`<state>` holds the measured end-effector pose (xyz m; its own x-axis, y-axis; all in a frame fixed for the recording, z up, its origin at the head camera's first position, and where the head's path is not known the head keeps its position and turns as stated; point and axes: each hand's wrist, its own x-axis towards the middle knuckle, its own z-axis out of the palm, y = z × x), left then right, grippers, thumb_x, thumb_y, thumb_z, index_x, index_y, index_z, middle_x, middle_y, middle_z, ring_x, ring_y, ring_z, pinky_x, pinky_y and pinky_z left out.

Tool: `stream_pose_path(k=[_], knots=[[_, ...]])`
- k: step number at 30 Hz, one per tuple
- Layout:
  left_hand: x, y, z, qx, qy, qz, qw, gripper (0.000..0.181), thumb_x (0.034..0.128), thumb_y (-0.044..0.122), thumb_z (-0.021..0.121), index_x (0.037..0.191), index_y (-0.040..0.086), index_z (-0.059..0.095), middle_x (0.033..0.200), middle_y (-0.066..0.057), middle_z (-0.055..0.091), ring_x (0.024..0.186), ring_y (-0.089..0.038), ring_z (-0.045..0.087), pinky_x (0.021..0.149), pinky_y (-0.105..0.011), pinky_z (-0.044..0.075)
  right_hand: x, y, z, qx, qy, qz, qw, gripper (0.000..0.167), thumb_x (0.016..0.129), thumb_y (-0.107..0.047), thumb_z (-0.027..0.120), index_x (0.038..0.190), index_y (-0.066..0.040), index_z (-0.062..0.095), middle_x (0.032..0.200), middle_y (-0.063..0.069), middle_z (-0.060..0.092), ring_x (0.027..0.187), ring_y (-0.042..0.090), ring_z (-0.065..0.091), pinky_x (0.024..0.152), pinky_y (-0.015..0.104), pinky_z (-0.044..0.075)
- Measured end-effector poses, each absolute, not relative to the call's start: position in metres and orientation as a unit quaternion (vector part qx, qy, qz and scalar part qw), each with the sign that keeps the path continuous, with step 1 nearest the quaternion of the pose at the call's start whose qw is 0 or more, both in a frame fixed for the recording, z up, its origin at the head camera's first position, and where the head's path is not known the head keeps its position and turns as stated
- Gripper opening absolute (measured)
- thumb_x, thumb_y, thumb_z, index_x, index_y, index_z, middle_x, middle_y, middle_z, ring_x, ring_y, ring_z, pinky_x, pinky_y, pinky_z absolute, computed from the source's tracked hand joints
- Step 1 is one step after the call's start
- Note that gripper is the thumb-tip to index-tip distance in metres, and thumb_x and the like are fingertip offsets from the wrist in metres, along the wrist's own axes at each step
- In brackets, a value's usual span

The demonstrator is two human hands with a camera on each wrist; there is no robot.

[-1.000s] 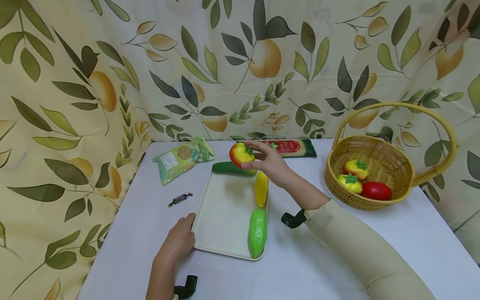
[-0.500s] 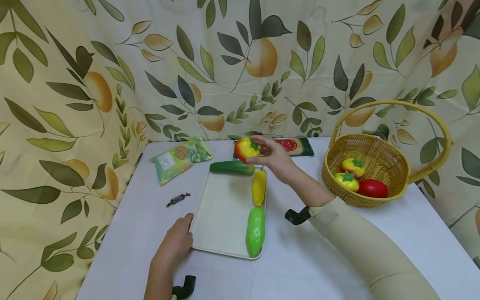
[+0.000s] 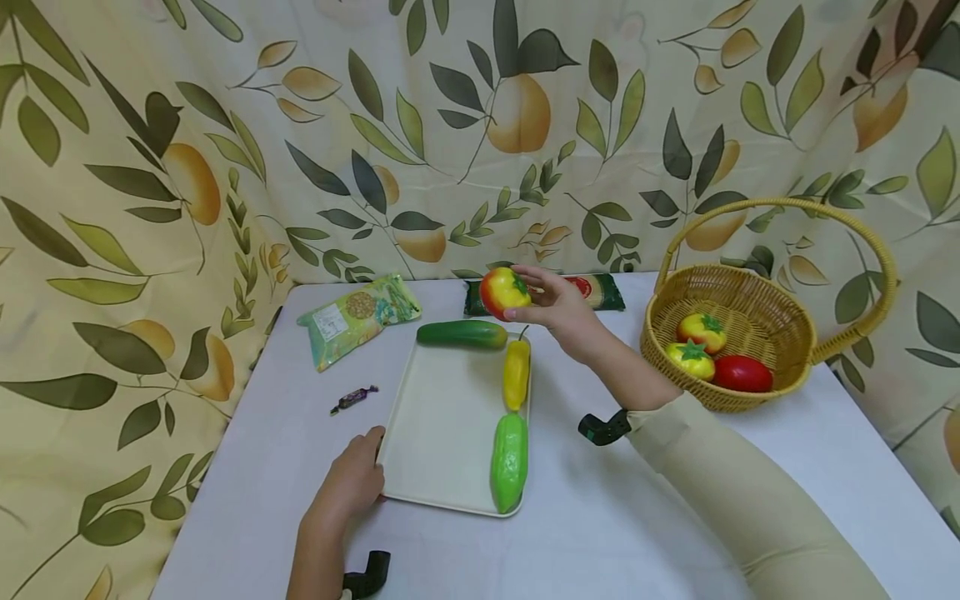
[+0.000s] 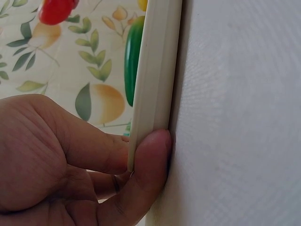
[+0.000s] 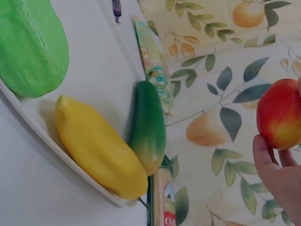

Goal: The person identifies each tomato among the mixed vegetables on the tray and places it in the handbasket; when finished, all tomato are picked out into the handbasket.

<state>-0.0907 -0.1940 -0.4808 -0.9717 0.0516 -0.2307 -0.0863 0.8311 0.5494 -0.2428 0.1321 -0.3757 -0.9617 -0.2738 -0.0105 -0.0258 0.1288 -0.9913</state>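
Note:
In the head view my right hand [image 3: 566, 315] holds a red-and-yellow toy tomato [image 3: 504, 292] with a green leafy top, raised above the tray's far right corner. The right wrist view shows that tomato [image 5: 281, 115] between fingers and thumb at the right edge. My left hand [image 3: 351, 475] grips the left rim of a cream tray [image 3: 442, 433]; the left wrist view has thumb and finger pinching the tray rim [image 4: 157, 84]. Along the tray's far edge lies a green cucumber [image 3: 461, 334]. A yellow pepper [image 3: 516, 375] and a bumpy light-green gourd-like vegetable [image 3: 509, 462] line its right side.
A wicker basket [image 3: 652, 350] with a tall handle stands at the right, holding two more tomatoes [image 3: 701, 332] and a smooth red item [image 3: 742, 374]. Left of the tray are a green snack bag [image 3: 360, 321] and a wrapped candy [image 3: 354, 400]. A dark-ended packet [image 3: 607, 292] lies behind.
My right hand has moved to the right and slightly up with the tomato, uncovering the pepper's stem and the cucumber's end. My left hand stays on the tray rim.

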Motion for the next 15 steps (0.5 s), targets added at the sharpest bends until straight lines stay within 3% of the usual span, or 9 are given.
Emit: stream_pose_path(k=[15], knots=[[-0.0919,-0.1942,-0.4813,-0.008,0.95,0.287,0.123,0.052,0.0911,-0.006,0.053,0.142,-0.004,0.048,0.114,-0.021,0.059,0.088,-0.028,0.056,0.081,-0.049,0.048,-0.2429,0.1426,-0.3718,-0.095,0.741,-0.659,0.088,0.07,0.087,-0.003,0.076,0.15,-0.014,0.046,0.155,0.011,0.038,0.13,0.032,0.048,0.105,0.043,0.044]])
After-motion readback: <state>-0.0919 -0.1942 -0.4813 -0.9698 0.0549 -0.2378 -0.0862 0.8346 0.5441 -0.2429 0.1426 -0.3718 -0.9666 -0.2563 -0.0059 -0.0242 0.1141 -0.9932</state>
